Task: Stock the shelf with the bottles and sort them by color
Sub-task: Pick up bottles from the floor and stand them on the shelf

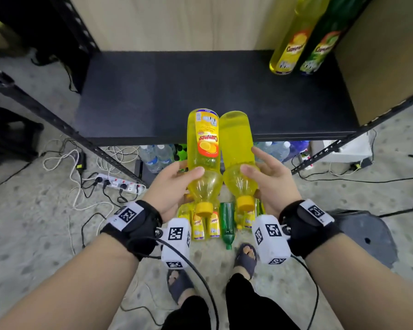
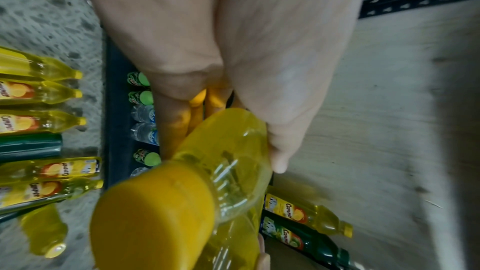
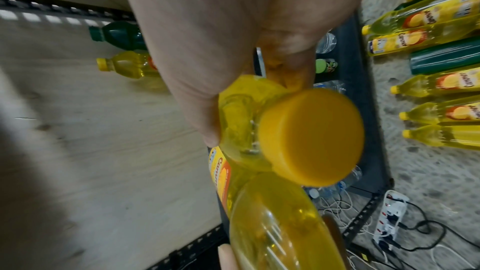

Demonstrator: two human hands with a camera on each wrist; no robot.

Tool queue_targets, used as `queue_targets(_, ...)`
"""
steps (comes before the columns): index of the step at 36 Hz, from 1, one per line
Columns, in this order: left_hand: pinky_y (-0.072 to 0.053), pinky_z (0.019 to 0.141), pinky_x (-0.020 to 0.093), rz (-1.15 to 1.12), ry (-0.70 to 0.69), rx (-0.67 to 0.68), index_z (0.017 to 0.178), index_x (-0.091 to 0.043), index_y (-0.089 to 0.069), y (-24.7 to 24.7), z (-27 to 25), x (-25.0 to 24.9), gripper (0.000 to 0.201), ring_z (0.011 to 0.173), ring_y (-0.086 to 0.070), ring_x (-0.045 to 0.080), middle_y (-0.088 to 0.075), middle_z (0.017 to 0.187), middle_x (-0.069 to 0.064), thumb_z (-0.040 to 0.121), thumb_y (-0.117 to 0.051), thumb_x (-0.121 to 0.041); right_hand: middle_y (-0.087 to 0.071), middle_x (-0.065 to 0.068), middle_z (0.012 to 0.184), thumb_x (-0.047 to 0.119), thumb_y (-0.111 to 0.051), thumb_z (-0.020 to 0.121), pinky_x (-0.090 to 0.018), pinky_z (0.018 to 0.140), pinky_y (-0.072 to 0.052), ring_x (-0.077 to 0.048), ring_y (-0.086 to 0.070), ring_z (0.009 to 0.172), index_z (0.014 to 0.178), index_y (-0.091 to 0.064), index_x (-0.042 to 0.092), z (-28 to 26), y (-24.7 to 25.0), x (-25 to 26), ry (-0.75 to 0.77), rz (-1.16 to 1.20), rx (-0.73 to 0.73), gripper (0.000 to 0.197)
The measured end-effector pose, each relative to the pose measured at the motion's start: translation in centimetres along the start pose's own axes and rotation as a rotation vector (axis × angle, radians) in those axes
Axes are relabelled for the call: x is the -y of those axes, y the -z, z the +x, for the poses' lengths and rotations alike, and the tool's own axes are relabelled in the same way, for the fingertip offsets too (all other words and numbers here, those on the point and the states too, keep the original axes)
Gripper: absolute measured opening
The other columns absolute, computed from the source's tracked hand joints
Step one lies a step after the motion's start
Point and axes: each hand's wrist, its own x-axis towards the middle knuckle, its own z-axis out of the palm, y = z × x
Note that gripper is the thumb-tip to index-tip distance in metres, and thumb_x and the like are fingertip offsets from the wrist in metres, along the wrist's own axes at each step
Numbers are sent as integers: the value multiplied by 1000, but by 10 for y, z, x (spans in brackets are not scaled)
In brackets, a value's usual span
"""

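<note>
Each hand grips one yellow bottle, left hand (image 1: 169, 184) its labelled bottle (image 1: 204, 148), right hand (image 1: 270, 179) the other bottle (image 1: 236, 148), poised over the shelf (image 1: 153, 96); next, stand them beside the shelved yellow bottle (image 1: 290, 41).

Yellow bottles (image 1: 203, 148), seemingly dark-green one (image 1: 227, 221)
</note>
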Motion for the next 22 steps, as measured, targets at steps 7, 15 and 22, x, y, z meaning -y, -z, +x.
queue_targets(7,-56,92,56,-29,-37,-28,127,-12,-61,-20,46,-26,41,106,-70,34,-73,118,15,91,-75,-25,-68,-2,128,54,-91,56,-60,92,-56,-23,-69,114,123,-64,55,51,4,17,40,-26,-33,72)
queue_targets(15,-54,91,64,67,-80,-80,126,-15,-62,-33,101,-39,39,99,-73,31,-75,112,11,91,-76,-25,-71,-1,124,31,-86,77,-44,87,-60,-16,-70,111,136,-59,41,111,5,28,110,-35,-42,66)
queue_targets(22,-58,88,60,256,-175,-132,116,-31,-69,-38,137,-50,62,99,-74,28,-76,107,4,62,-83,-58,-74,7,115,39,-87,68,-44,86,-62,-13,-73,102,143,-53,33,157,7,28,194,-183,-72,83)
